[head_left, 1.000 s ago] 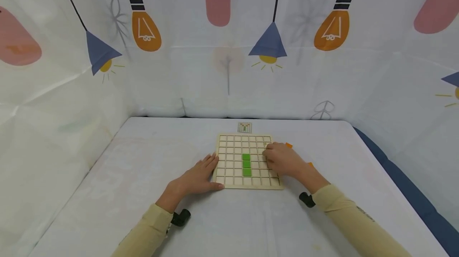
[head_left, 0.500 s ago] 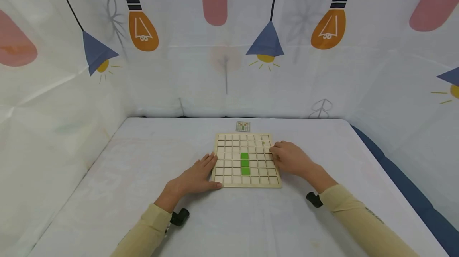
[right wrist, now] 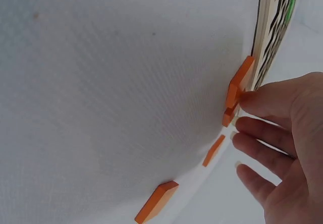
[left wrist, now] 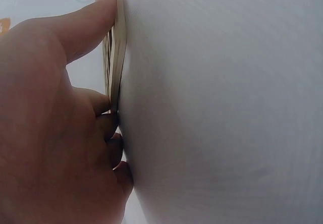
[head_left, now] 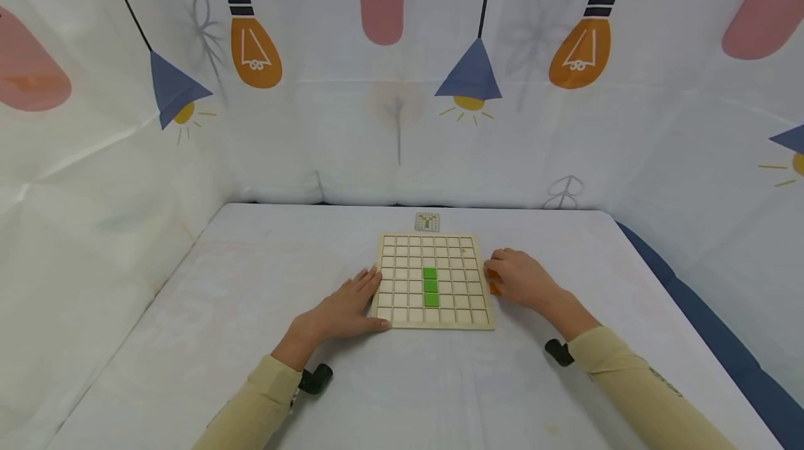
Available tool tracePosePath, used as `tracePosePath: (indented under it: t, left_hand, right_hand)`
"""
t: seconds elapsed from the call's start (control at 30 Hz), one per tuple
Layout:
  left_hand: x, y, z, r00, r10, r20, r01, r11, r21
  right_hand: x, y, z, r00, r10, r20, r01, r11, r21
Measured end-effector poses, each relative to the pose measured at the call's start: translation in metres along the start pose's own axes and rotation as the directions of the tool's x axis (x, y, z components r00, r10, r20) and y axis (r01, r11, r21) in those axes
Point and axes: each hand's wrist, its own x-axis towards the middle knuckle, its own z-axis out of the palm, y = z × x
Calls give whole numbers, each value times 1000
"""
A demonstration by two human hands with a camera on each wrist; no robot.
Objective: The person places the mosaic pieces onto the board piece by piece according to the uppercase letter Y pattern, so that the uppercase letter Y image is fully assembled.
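Note:
A square wooden grid board (head_left: 400,287) lies on the table, with green tiles (head_left: 430,287) stacked in a column in its middle. My left hand (head_left: 342,307) rests along the board's left edge, fingers extended and thumb at the near corner. Just past the right edge, my right hand (head_left: 520,279) reaches down to orange tiles (head_left: 495,288). In the right wrist view, its thumb and fingertips pinch a small orange tile (right wrist: 228,117), while a larger orange tile (right wrist: 240,80) lies against the board beside the thumb. Part of the pinched tile is hidden.
A small pattern card (head_left: 428,222) lies beyond the board's far edge. Two more orange tiles, a near one (right wrist: 156,202) and a thin-looking one (right wrist: 214,150), lie apart on the white tabletop (head_left: 251,282). A printed white cloth (head_left: 352,136) hangs behind the table.
My right hand has moved off the board's right side, rightward to the orange tiles beside it. More of the grid now shows. The left hand and green tiles stay put.

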Motion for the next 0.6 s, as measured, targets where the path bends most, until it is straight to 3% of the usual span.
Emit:
tracePosePath:
  t: [0.43, 0.6]
  left_hand:
    - [2, 0, 1, 1000, -2, 1, 2, 1000, 9]
    - [2, -1, 1, 1000, 1, 0, -1, 1000, 8]
  right_hand:
    - [0, 5, 7, 999, 36, -33, -34, 999, 42]
    - [1, 6, 9, 998, 64, -11, -63, 997, 53]
